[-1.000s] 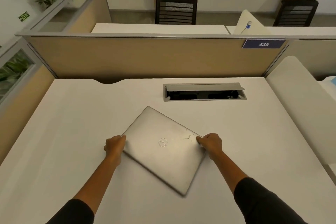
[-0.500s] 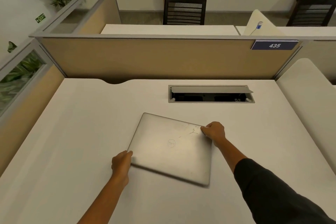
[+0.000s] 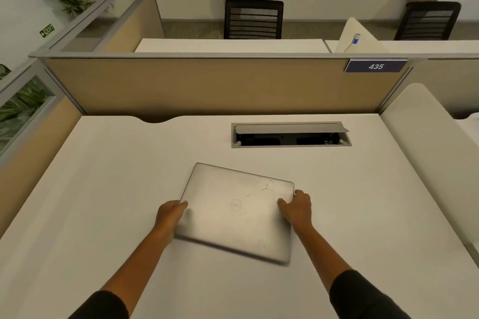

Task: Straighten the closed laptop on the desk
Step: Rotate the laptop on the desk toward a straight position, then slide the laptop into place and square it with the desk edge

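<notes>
A closed silver laptop (image 3: 238,211) with a round logo and scratches on its lid lies on the white desk (image 3: 103,189), still slightly skewed, its far left corner higher than its far right one. My left hand (image 3: 169,215) grips its left edge. My right hand (image 3: 296,206) grips its right edge, thumb on the lid. Both sleeves are dark.
An open cable hatch (image 3: 290,134) with a raised flap sits in the desk just beyond the laptop. A tan partition (image 3: 207,85) with a blue 435 plate (image 3: 375,66) closes the far side. Side panels stand left (image 3: 33,142) and right (image 3: 425,153).
The laptop has turned counter-clockwise from a strong diagonal to nearly square with the desk. My left hand stayed on its left edge; my right hand slid down the right edge.
</notes>
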The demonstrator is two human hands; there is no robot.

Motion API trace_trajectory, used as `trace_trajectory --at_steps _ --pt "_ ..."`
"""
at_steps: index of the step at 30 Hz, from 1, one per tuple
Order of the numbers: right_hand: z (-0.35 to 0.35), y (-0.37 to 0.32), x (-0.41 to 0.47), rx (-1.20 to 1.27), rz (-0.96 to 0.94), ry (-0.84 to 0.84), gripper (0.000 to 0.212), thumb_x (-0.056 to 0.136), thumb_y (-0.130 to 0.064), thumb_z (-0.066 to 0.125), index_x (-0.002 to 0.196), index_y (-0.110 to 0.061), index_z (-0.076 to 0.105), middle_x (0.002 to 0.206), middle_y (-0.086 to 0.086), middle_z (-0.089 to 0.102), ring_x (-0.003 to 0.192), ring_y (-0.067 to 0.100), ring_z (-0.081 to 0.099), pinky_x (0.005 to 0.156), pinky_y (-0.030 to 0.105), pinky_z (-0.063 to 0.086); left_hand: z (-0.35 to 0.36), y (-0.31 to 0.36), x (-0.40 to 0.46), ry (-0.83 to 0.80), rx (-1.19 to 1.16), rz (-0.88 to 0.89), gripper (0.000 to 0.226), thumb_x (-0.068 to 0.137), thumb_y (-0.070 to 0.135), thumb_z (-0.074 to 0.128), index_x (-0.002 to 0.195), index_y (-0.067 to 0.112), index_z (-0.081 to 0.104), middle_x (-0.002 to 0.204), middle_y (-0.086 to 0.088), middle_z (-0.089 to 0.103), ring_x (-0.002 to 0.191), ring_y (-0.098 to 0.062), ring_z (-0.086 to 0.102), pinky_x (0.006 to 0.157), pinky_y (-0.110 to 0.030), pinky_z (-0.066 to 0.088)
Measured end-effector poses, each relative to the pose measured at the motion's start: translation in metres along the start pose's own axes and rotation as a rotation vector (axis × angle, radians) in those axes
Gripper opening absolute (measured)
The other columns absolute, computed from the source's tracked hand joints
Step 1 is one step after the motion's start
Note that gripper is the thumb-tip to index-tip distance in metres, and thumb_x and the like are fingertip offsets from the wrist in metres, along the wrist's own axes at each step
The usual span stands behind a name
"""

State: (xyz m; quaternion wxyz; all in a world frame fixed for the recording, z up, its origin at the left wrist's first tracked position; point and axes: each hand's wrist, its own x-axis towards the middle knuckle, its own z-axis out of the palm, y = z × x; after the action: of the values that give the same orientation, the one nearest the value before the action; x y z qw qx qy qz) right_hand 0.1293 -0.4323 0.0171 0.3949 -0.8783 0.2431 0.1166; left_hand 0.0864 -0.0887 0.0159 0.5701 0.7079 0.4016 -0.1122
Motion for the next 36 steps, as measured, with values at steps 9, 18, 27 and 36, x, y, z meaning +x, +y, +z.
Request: trace_trajectory --at_steps 9,18,27,36 --pt "0.016 0.028 -0.032 0.084 0.084 0.000 0.050 0.088 -0.029 0.076 0.123 0.004 0.064 0.127 0.020 0.063 0.118 0.039 0.064 0.103 0.050 0.055 0.010 0.031 0.008 -0.090 0.038 0.056 0.069 0.099 0.024 0.068 0.159 0.004 0.042 0.168 -0.014 0.042 0.155 -0.033 0.040 0.128 -0.044 0.032" --pt "0.016 0.025 -0.034 0.220 0.174 0.008 0.034 0.087 -0.028 0.078 0.107 -0.002 0.069 0.116 0.013 0.068 0.103 0.033 0.069 0.089 0.042 0.060 0.012 0.033 0.009 -0.138 0.107 0.064 0.080 0.097 0.034 0.070 0.164 0.008 0.034 0.172 -0.013 0.034 0.158 -0.035 0.035 0.128 -0.047 0.030" --pt "0.019 0.022 -0.031 0.342 0.209 0.052 0.034 0.084 -0.021 0.079 0.095 0.011 0.071 0.092 0.020 0.075 0.070 0.022 0.064 0.059 0.028 0.048 0.015 0.028 0.013 -0.099 -0.008 0.059 0.072 0.098 0.054 0.061 0.150 0.005 0.053 0.159 -0.016 0.051 0.141 -0.035 0.048 0.121 -0.047 0.034" --pt "0.009 0.012 -0.022 0.303 0.124 0.042 0.034 0.087 -0.023 0.080 0.097 0.008 0.074 0.094 0.018 0.077 0.090 0.034 0.073 0.077 0.039 0.059 0.007 0.020 0.010 -0.151 -0.134 -0.054 0.091 0.092 0.075 0.047 0.153 0.008 0.053 0.154 -0.019 0.056 0.143 -0.044 0.052 0.124 -0.058 0.037"
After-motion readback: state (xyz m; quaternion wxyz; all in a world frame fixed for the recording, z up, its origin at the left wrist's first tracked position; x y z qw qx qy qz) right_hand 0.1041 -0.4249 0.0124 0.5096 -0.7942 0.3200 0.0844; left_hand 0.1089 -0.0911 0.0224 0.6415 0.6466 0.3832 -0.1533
